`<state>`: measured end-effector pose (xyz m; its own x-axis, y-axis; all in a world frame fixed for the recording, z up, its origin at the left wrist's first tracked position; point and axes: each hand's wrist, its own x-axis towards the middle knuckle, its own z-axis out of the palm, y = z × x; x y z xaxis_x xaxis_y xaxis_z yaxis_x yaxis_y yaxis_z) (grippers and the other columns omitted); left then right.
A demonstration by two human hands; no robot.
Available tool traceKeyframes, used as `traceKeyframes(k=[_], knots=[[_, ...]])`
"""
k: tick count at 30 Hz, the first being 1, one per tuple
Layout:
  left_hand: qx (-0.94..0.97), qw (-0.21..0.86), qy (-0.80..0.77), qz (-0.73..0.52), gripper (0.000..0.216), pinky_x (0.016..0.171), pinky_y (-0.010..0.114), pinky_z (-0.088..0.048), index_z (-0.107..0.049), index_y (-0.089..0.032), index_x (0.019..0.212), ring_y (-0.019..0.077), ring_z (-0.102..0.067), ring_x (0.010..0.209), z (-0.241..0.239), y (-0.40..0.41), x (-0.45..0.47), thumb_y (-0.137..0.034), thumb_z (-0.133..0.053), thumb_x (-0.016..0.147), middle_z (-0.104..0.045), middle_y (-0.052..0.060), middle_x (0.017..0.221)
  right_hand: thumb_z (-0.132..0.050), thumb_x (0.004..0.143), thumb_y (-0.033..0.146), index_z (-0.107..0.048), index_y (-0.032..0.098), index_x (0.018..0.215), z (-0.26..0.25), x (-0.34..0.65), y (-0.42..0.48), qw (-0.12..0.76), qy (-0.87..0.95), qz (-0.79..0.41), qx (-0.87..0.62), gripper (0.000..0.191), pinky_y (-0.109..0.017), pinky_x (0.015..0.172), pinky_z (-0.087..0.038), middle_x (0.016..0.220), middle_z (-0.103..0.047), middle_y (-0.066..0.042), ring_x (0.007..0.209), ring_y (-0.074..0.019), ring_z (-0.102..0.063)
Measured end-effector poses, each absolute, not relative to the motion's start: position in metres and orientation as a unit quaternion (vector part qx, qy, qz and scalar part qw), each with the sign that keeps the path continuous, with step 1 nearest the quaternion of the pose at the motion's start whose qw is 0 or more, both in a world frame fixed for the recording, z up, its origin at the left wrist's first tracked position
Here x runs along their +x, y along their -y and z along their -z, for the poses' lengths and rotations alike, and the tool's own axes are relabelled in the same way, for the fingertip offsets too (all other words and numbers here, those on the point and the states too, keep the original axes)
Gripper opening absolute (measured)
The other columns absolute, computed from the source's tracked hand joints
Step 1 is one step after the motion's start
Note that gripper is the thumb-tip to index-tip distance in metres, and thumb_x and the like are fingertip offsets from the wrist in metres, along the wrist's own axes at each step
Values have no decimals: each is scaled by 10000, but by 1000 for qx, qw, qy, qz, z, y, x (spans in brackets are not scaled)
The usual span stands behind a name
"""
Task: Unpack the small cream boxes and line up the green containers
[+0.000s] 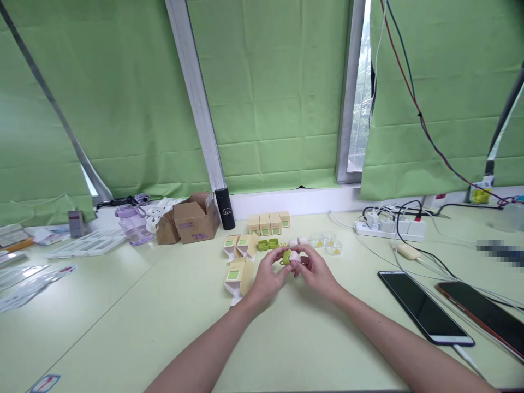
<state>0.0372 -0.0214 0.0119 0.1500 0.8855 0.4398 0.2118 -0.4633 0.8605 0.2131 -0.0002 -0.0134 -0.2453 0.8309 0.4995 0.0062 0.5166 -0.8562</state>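
Held above the table, a small green cover (285, 257) with a loop at its side meets a rounded white piece (294, 256). My left hand (270, 275) closes its fingers on the green cover. From the other side, my right hand (317, 273) grips the white piece. Whether the two are joined cannot be made out. Just behind the hands lie more green pieces (268, 244), more white rounded pieces (298, 240) and several clear containers (327, 239) with something yellow inside. Beside my left hand are open cream boxes (244, 270) with green windows.
Closed cream boxes (265, 224) form a row at the back. Behind them to the left stand a black bottle (225, 209), a cardboard box (197, 221) and a purple jug (134, 225). On the right are a phone (423, 305), another phone (487, 311), a power strip (391, 228) and loose cables.
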Motion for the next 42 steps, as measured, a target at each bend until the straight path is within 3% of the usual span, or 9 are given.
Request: traceKeyframes(k=[10, 24, 28, 34, 42], knots=[[620, 425, -370, -545, 470, 1011, 450, -556, -677, -161, 1212, 288, -686, 1154, -10, 19, 44, -392, -832, 833, -705, 165, 1265, -637, 966, 519, -643, 252, 1183, 16, 210, -2, 549, 661, -422, -289, 345, -378, 734, -637, 1189, -590, -66, 816, -179, -710], [604, 403, -396, -563, 433, 878, 398, -617, -689, -156, 1159, 290, -703, 1114, -6, 14, 46, -333, -840, 793, -739, 159, 1172, -706, 893, 599, -643, 233, 1150, 12, 204, 2, 557, 598, -493, -298, 453, -384, 727, -604, 1023, -728, -50, 727, -188, -714], [588, 398, -408, -574, 446, 940, 426, -600, -694, -148, 1147, 282, -726, 1079, -4, 9, 41, -338, -853, 776, -754, 153, 1139, -739, 860, 617, -638, 243, 1148, 8, 211, -5, 603, 530, -525, -284, 483, -376, 679, -593, 952, -717, -32, 685, -186, -698], [550, 419, -392, -607, 536, 1040, 461, -554, -679, -154, 1200, 297, -703, 1168, -1, 2, 36, -390, -871, 760, -734, 169, 1228, -827, 780, 571, -729, 212, 1018, -4, 232, -13, 616, 424, -613, -254, 441, -324, 647, -535, 1086, -732, -87, 781, -198, -679], [550, 411, -369, -626, 569, 1101, 427, -509, -635, -171, 1279, 290, -656, 1262, -5, 9, 36, -442, -833, 820, -693, 161, 1334, -744, 830, 569, -733, 247, 1130, -4, 232, -8, 580, 459, -620, -262, 440, -364, 695, -543, 1275, -709, -114, 904, -249, -678]])
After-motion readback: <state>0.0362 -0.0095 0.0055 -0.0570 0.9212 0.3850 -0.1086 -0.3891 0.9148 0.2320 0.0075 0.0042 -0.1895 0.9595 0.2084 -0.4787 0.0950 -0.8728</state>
